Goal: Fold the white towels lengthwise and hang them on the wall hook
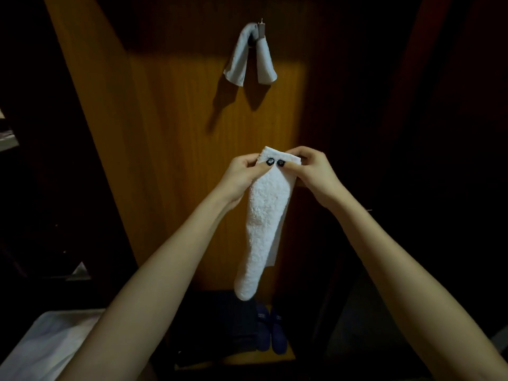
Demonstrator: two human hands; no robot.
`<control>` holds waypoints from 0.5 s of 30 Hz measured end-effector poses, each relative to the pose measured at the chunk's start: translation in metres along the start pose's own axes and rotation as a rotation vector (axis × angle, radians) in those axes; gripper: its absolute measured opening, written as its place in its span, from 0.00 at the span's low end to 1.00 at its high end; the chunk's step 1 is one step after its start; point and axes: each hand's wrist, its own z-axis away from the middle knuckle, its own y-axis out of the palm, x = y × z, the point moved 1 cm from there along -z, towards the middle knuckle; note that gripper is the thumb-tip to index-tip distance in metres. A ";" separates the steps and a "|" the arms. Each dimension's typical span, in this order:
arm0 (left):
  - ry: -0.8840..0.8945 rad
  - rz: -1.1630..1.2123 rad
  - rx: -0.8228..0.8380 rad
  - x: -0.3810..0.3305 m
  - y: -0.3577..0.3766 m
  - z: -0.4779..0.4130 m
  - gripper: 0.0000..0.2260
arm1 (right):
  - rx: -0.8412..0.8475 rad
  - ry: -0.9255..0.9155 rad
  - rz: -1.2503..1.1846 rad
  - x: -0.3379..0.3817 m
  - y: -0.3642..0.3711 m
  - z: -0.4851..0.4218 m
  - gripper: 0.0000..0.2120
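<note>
Forearms (165, 270) extended; left hand (242, 174) and right hand (313, 174) both pinched the top edge of the white towel (264, 215) — it hung below the far wall hook (261, 27). Recommended: square the edges before draping beside the hung towel (247, 56).

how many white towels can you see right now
2. One towel is draped over the wall hook. The other, the folded towel, hangs down from its top edge, pinched by the left hand and right hand. More may be out of view.
</note>
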 end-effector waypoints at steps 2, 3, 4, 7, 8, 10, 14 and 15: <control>-0.015 0.021 -0.090 0.014 -0.005 -0.004 0.07 | -0.057 0.017 0.040 -0.003 -0.004 -0.006 0.05; -0.050 -0.015 -0.132 0.025 -0.008 -0.003 0.08 | -0.093 0.026 0.050 -0.005 -0.004 -0.007 0.05; -0.102 -0.064 -0.160 0.039 -0.009 0.001 0.08 | -0.120 0.036 0.054 -0.008 -0.002 -0.009 0.05; -0.228 -0.164 -0.210 0.092 -0.011 0.024 0.14 | -0.167 0.072 0.079 -0.022 0.004 -0.010 0.07; -0.225 -0.161 -0.214 0.106 -0.009 0.033 0.19 | -0.177 0.084 0.094 -0.026 0.005 -0.012 0.08; -0.222 -0.191 -0.185 0.125 -0.003 0.049 0.33 | -0.204 0.113 0.105 -0.034 0.007 -0.015 0.08; -0.246 -0.535 -0.165 0.150 0.014 0.059 0.39 | -0.259 0.138 0.019 -0.034 0.006 -0.026 0.09; -0.270 -0.588 -0.200 0.155 0.016 0.058 0.38 | -0.271 0.129 0.007 -0.032 0.006 -0.029 0.10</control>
